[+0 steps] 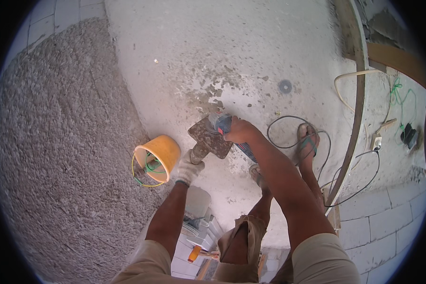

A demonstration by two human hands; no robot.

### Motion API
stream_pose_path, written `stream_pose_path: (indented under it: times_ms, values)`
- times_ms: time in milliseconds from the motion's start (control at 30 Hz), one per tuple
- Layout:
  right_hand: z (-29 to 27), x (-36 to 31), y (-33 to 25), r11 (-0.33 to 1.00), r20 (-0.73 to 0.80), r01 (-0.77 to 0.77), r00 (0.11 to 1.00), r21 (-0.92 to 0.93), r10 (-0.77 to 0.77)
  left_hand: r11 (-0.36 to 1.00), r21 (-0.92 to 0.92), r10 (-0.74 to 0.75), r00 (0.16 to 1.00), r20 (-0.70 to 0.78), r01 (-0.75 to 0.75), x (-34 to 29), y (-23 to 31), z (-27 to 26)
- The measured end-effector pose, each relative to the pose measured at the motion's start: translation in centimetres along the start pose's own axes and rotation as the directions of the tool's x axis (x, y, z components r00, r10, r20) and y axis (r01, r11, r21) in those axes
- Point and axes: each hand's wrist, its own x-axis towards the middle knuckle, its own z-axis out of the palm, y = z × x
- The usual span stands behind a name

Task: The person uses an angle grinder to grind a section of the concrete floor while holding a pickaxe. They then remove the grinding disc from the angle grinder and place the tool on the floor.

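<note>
Head — left hand holding blade, right hand — grinder

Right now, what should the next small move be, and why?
Probably ease the grinder slightly along the metal plate: the right grip holds the grinder over it, while the gloved left grip holds the plate's socket.

The right hand hides part of the blue power tool

The rough, mottled plate looks metal, the bucket smooth plastic, the glove matt cloth.
</note>
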Motion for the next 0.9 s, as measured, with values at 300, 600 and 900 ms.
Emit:
stream_pose_path:
  times_ms: [300,600,900]
  values:
    - [0.1,0.8,-2.2,0.998,0.011,0.053,0.999,0.021,-0.053,0.995,0.089,-0.055,0.998,0.01,0.054,-0.2,1.3,-0.3]
    - [0.1,2.7,-3.8,0.995,0.036,0.101,0.994,-0.005,-0.101,0.994,0.062,-0.088,0.996,-0.017,0.089,-0.7,-0.1,-0.8]
    - [2.5,0.6,-0.7,0.99,-0.048,0.13,0.991,0.058,-0.127,0.993,0.119,-0.019,1.0,-0.013,0.02,-0.4,1.4,-0.6]
